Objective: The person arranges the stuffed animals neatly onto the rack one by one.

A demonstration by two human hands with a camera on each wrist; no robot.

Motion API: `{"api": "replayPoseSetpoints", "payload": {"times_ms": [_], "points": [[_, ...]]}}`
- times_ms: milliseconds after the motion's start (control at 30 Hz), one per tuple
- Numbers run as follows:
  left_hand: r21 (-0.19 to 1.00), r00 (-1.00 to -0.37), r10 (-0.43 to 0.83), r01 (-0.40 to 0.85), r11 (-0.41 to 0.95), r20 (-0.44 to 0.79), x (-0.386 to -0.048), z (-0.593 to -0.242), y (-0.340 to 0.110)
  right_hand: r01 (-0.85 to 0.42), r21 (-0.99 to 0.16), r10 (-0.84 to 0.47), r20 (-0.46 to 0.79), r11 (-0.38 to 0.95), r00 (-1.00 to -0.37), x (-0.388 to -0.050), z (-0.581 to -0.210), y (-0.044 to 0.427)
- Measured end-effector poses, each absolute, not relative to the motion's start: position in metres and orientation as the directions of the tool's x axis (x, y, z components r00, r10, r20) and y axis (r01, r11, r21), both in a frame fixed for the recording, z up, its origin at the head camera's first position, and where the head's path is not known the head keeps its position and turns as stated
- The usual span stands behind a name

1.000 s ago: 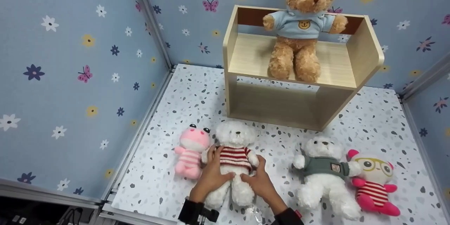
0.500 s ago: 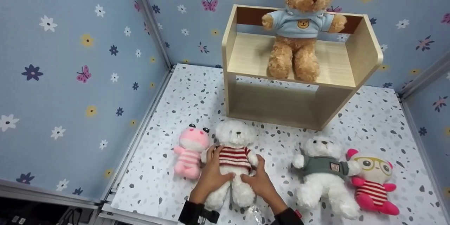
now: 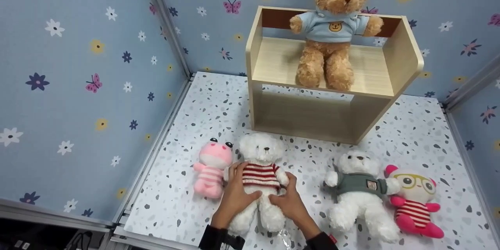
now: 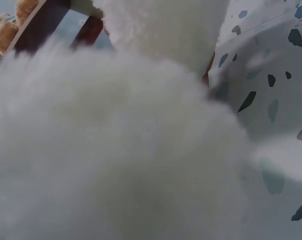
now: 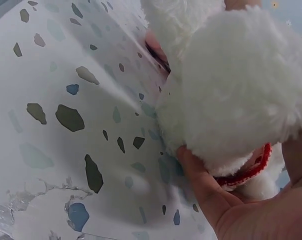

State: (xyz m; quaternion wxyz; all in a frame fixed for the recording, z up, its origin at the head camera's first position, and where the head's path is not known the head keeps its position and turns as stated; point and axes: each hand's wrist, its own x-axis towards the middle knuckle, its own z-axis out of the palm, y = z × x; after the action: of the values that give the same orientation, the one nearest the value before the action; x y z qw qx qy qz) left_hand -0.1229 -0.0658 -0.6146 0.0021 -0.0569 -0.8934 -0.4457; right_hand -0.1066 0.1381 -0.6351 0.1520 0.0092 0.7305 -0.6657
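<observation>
A white plush bear [image 3: 261,147] in a red-and-cream striped sweater lies face up on the table, its feet toward me. My left hand [image 3: 236,197] grips its side and hip, thumb across the top of the leg. On the other side my right hand [image 3: 291,203] holds it the same way, near the bear's paw. White fur [image 4: 121,145] fills most of the left wrist view and hides that hand. In the right wrist view, fingers [image 5: 198,175] curl round the bear's body by the sweater's red hem [image 5: 248,170].
A pink striped plush frog [image 3: 213,170] lies close left. To the right are a white bear [image 3: 359,183] in a green shirt and a pink plush panda [image 3: 416,201] with yellow glasses. Behind stands a wooden shelf [image 3: 281,58] with a brown bear [image 3: 332,31] seated on top.
Both hands keep their hold in nearly the same place. The bear's head and legs have shifted very slightly to the right.
</observation>
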Motion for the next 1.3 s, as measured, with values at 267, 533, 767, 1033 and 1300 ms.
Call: {"api": "replayPoseSetpoints", "payload": {"times_ms": [267, 533, 767, 1033, 1300], "points": [[0.812, -0.995, 0.084, 0.093, 0.575, 0.055, -0.123, -0.611, -0.065, 0.223, -0.969, -0.179, -0.239, 0.103, -0.954, -0.107, -0.632, 0.138], [0.815, -0.997, 0.062, 0.076, 0.575, 0.048, -0.124, -0.606, -0.063, 0.225, -0.97, -0.172, -0.237, 0.088, -0.956, -0.107, -0.629, 0.139], [0.814, -0.997, 0.051, 0.074, 0.576, 0.054, -0.125, -0.603, -0.063, 0.235, -0.968, -0.175, -0.248, 0.091, -0.953, -0.106, -0.628, 0.14], [0.833, -0.998, 0.05, 0.068, 0.549, 0.048, -0.125, -0.6, -0.062, 0.191, -0.974, -0.15, -0.208, 0.12, -0.967, -0.102, -0.625, 0.141], [0.822, -0.999, 0.022, 0.032, 0.568, 0.023, -0.128, -0.594, -0.059, 0.158, -0.974, -0.122, -0.179, 0.164, -0.976, -0.101, -0.625, 0.141]]}}
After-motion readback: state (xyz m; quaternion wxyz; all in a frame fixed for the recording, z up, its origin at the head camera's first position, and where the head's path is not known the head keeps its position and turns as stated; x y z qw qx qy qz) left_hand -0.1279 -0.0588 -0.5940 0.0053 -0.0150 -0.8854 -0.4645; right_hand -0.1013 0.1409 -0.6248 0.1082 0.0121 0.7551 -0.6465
